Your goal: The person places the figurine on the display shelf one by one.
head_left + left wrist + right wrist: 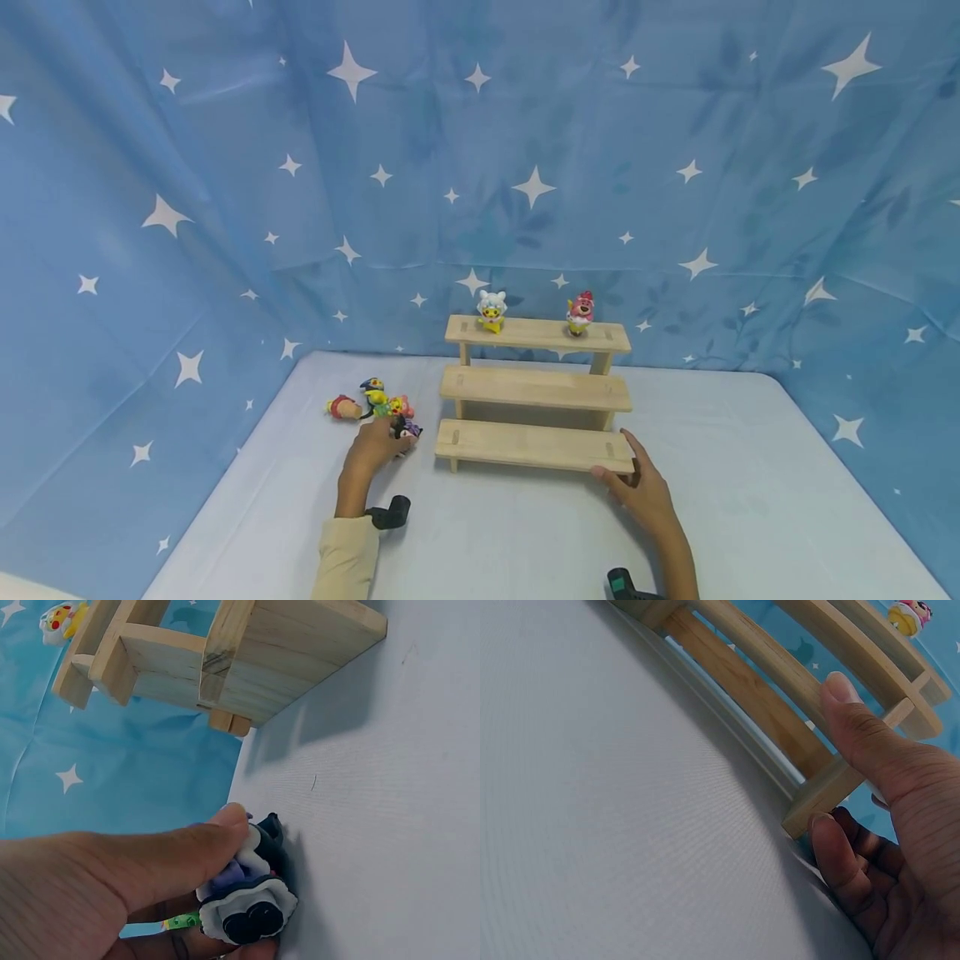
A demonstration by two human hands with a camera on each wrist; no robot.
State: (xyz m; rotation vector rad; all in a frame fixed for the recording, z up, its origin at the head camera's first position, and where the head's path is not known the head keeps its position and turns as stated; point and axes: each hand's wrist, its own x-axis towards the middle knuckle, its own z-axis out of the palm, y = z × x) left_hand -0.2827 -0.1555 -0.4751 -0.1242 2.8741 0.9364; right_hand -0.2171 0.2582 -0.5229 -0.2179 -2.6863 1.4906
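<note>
With our left hand [371, 447] we pinch a small black, white and purple figurine [408, 429] between thumb and fingers, left of the three-tiered pale wooden shelf [536, 388]. Our right hand [647, 495] grips its lowest tier's right end.

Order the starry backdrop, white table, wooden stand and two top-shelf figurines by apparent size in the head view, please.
Starry backdrop
White table
Wooden stand
White-hooded figurine and pink figurine: too alike to rank.
</note>
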